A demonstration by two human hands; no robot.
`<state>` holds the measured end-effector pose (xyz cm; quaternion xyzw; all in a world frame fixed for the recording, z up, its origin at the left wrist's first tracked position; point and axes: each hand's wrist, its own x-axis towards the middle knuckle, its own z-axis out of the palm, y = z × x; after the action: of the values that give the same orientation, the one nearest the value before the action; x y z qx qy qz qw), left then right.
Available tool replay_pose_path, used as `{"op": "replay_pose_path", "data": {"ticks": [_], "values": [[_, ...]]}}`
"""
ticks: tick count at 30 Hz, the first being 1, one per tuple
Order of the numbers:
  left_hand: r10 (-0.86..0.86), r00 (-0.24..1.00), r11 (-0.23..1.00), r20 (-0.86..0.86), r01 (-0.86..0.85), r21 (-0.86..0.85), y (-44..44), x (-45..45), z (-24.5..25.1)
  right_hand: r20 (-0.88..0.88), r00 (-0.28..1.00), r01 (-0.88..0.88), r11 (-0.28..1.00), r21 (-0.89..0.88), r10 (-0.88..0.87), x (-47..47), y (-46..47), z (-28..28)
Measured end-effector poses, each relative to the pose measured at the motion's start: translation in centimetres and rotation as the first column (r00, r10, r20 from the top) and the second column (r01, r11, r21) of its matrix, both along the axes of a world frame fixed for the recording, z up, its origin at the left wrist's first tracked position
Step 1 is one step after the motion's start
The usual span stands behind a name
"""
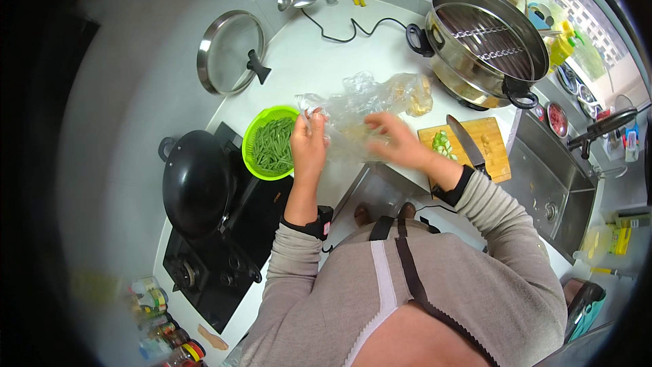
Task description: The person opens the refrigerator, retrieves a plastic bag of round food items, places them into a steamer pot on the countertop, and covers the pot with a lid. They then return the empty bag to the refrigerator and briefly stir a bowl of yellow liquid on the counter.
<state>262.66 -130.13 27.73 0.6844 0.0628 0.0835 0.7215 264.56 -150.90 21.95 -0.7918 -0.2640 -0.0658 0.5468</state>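
Observation:
My left hand (308, 141) pinches the edge of a clear plastic bag (351, 107) over the white counter. Close to the bag's right side is my right hand (400, 143), blurred, its fingers apart; whether it touches the plastic is hard to make out. Something yellowish (418, 96) shows through the bag's far end. Just left of my left hand stands a lime-green plastic basket (248, 159) filled with cut green beans (273, 146). To the right, a wooden cutting board (498, 155) carries chopped green-and-white pieces (442, 145) and a kitchen knife (466, 140).
A black wok (196, 183) sits on the gas hob (257, 214) at left. A glass lid (232, 53) leans against the wall. At back right stands a steel electric steamer pot (471, 71), its cord crossing the counter. A steel sink (545, 178) lies right of the board.

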Motion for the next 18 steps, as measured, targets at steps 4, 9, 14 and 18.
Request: {"op": "replay_pose_path", "data": {"ticks": [4,9,14,18], "values": [[-0.131,0.981,0.99,0.145,0.137,-0.035,-1.2,0.0,0.1,0.331,0.936,0.155,0.984,-0.089,-0.117,-1.3,4.6,0.7],[-0.062,0.954,0.95,0.292,-0.033,0.31,-0.7,0.2,-0.5,-0.011,0.984,0.177,0.983,-0.041,-0.178,1.0,3.6,3.7],[0.004,0.95,0.875,0.314,-0.155,0.459,-0.6,0.3,-2.5,-0.054,0.975,0.223,0.962,0.16,-0.217,2.4,1.0,10.1],[-0.054,0.977,0.904,0.204,-0.039,0.426,-0.5,0.8,-3.1,-0.124,0.992,0.049,0.888,0.457,0.009,3.0,-0.1,16.3]]}}
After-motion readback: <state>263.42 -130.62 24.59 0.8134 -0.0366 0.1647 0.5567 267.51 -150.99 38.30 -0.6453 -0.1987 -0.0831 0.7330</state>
